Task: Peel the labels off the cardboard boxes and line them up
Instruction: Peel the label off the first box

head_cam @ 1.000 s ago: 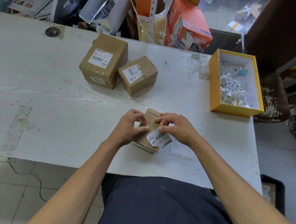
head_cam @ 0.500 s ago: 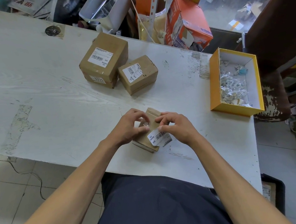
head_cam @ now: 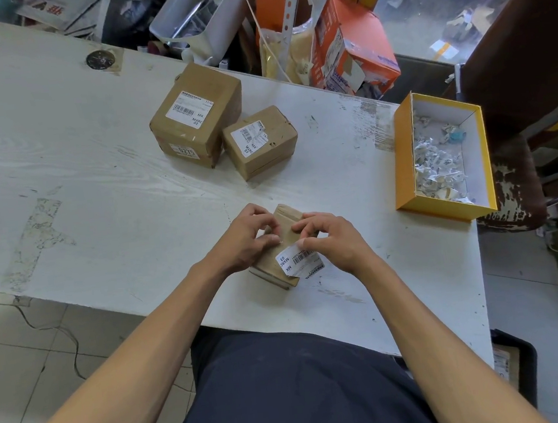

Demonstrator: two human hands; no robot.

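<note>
Small cardboard box (head_cam: pixel 276 246) sits at the near edge of the white table (head_cam: pixel 95 182), tilted, between both hands. Its white barcode label (head_cam: pixel 298 260) covers the near face; the top edge looks lifted off the cardboard, the lower part apparently stuck down.

Left hand (head_cam: pixel 244 237) curls around the box's left side and steadies it. Right hand (head_cam: pixel 334 240) has thumb and forefinger pinched at the label's upper edge, other fingers bent above the box top.

Handling judgement: the box looks light and fairly stiff, easy to pin with one hand, liable to slide on the smooth tabletop if not held. The label is thin paper on adhesive and probably tears if pulled fast or steeply. Best hold is the freed corner or edge, pulled low and slow across the face while the other hand presses the box down.

Farther back, well apart from the hands: a large cardboard box (head_cam: pixel 197 115) with a shipping label on top and a small numbered sticker on its front, and touching it on its right a medium cardboard box (head_cam: pixel 260 141), label in place. Both appear unpeeled.

At the right edge of the table, a yellow tray (head_cam: pixel 402 150) with a white lining holds crumpled paper scraps (head_cam: pixel 438 167), likely removed labels.

Beyond the table's far edge: an orange carton (head_cam: pixel 352 41) among clutter.
</note>
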